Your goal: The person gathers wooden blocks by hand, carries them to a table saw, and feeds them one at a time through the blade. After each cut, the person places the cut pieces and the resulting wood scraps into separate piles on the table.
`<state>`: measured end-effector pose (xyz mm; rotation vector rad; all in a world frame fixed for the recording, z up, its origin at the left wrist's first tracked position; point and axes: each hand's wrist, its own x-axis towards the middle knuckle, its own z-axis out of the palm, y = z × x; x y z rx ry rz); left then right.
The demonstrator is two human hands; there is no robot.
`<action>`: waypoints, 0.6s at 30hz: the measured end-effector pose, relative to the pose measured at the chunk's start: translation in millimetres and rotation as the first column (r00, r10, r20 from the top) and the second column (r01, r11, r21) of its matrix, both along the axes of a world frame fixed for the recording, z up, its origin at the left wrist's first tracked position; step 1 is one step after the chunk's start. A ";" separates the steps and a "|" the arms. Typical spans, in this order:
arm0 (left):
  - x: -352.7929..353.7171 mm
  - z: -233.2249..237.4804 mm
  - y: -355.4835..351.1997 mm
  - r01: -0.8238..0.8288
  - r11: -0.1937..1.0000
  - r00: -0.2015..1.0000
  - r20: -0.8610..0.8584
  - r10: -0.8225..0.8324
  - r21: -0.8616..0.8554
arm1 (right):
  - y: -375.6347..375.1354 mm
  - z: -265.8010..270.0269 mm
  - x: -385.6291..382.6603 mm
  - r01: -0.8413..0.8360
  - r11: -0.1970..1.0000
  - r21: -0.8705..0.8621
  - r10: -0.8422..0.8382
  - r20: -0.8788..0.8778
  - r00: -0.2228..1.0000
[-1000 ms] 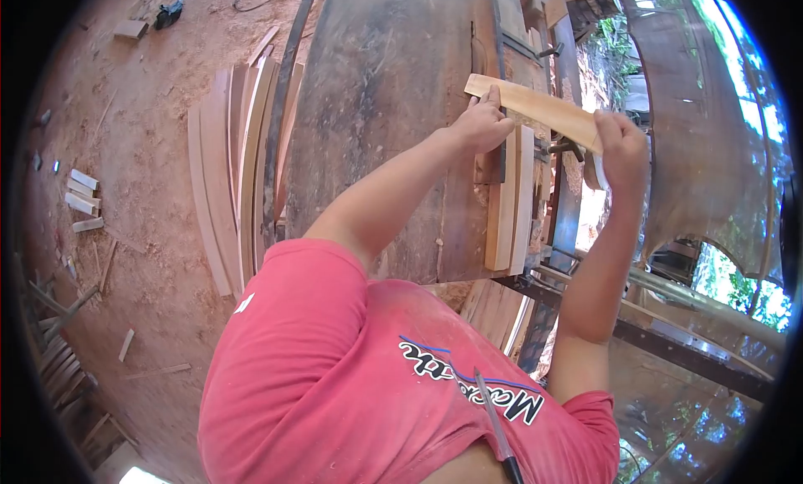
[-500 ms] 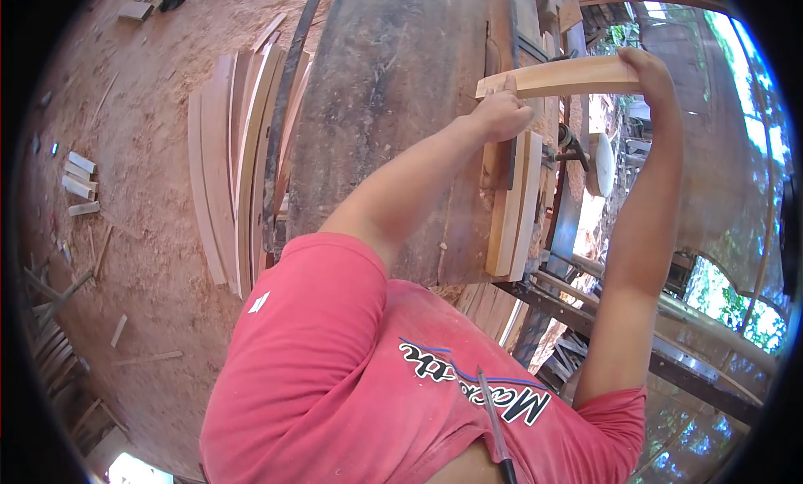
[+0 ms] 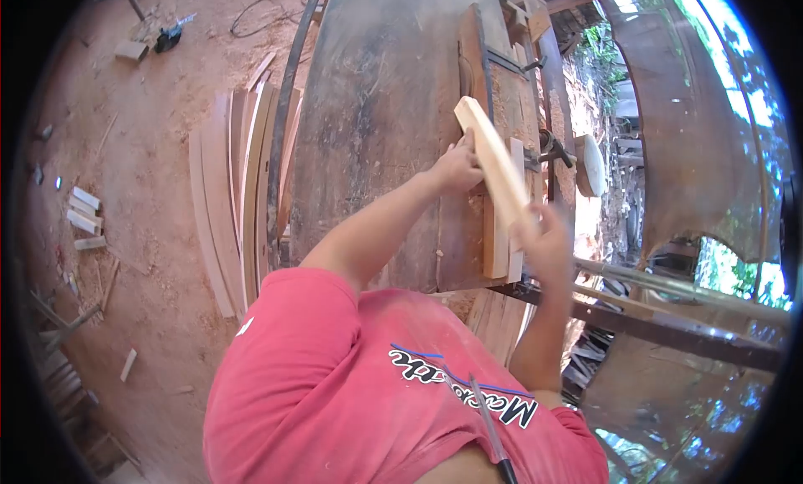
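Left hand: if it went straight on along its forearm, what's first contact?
The wooden piece. The left hand's fingers look to be against its near side, so there seems to be no gap. What comes after it is hard to call; depth is unclear.

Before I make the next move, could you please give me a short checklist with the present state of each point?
1. Left hand touching the wooden piece towards its far end: ok.
2. Left hand's hold firm: cannot tell, its grip is partly hidden.
3. Right hand holding the near end: ok, though the fingers are blurred.
4. Wooden piece apart from the strips at the bench edge: cannot tell; it overlaps them in this view.
5. Shirt front free of small items: not ok, a pen is there.
6. Floor free of offcuts: not ok, small blocks lie at the left.
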<state>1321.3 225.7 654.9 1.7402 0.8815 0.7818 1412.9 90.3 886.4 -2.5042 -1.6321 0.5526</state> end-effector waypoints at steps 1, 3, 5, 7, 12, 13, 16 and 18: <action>-0.8 -12.6 -9.3 -0.009 1.000 1.000 0.012 0.009 0.007 | -24.6 -22.3 -5.1 -0.040 0.999 0.016 0.040 0.016 0.999; -6.1 -28.0 -25.7 0.023 0.999 1.000 0.011 -0.023 0.034 | -67.0 -78.8 -0.5 -0.038 0.998 0.053 0.037 0.021 0.999; -14.1 -33.3 -36.7 0.103 0.989 0.986 -0.142 -0.087 0.107 | -96.1 -113.2 0.4 -0.088 0.968 0.236 0.086 0.018 0.996; -20.6 -15.5 -62.9 0.042 0.974 0.986 -0.166 -0.005 0.222 | -118.2 -113.4 1.2 -0.025 0.966 0.256 0.037 -0.040 0.999; -43.5 68.1 -106.3 0.365 0.762 0.927 -0.286 -0.243 0.535 | -154.6 -71.3 39.6 0.131 0.981 0.143 -0.070 -0.369 0.927; -38.6 68.9 -106.4 0.361 0.718 0.932 -0.253 -0.259 0.595 | -161.1 -64.5 54.8 0.174 0.968 0.180 -0.063 -0.499 0.864; -28.6 81.3 -99.7 0.328 0.643 0.926 -0.101 -0.364 0.692 | -166.1 -54.6 73.7 0.373 0.883 0.283 -0.004 -0.792 0.611; -20.2 76.3 -95.6 0.206 0.669 0.950 0.017 -0.311 0.714 | -173.8 -50.6 81.8 0.515 0.794 0.322 0.097 -0.905 0.415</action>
